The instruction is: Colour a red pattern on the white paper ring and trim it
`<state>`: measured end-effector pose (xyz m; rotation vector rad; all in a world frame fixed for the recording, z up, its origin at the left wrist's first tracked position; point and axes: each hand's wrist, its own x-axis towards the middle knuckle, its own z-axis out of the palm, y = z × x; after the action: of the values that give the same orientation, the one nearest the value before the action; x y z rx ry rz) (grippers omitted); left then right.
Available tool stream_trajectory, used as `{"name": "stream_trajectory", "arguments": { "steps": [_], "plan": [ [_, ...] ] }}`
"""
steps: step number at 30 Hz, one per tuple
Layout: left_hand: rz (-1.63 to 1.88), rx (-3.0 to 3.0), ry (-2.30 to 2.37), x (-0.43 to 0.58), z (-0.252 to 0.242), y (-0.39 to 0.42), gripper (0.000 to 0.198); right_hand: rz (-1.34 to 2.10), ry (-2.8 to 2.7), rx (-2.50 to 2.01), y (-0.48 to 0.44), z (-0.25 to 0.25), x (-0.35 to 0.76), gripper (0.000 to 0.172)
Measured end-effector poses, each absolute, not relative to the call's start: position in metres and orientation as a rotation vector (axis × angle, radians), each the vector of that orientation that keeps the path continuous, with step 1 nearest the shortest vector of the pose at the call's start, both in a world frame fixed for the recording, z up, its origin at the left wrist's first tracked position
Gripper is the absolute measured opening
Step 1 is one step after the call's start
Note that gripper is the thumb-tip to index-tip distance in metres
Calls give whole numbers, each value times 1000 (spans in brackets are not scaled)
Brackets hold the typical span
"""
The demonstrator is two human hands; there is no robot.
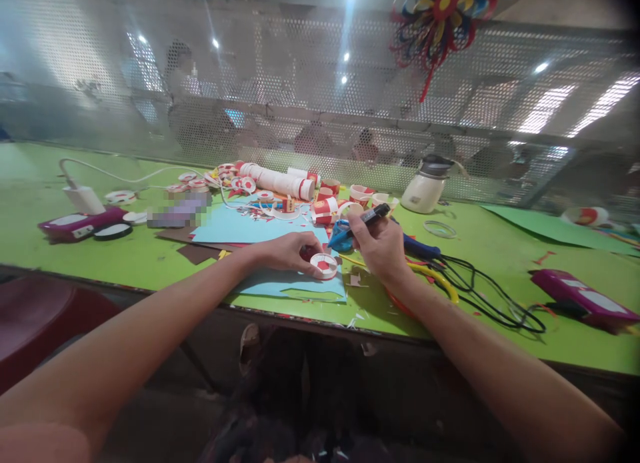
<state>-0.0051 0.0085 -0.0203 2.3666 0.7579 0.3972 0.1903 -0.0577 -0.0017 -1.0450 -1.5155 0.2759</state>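
My left hand grips a small round white disc by its edge, fingers curled round it. A red shape is in the middle of the disc, which is tilted up just above a light blue sheet. To its right, my right hand is closed on a black marker with pale lettering, held between thumb and fingers. A shiny blue object shows just left of the right hand, partly hidden by it. Beyond that hand, a blue handle lies near a black cable.
Red-and-white paper cups and a long white cup stack stand behind the hands. A cream kettle is at the back right. Purple power strips lie at both sides. Yellow-handled scissors rest beside the right wrist.
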Motion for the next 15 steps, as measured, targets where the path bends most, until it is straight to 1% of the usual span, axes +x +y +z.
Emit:
{"name": "stream_trajectory", "arguments": {
  "steps": [9,15],
  "plan": [
    [390,2402,787,-4,-16,4,55,404,-1463,-977,-55,0,192,34],
    [397,2395,649,-7,-15,7,53,396,-1482,-1026,-56,1,194,40]
  ]
}}
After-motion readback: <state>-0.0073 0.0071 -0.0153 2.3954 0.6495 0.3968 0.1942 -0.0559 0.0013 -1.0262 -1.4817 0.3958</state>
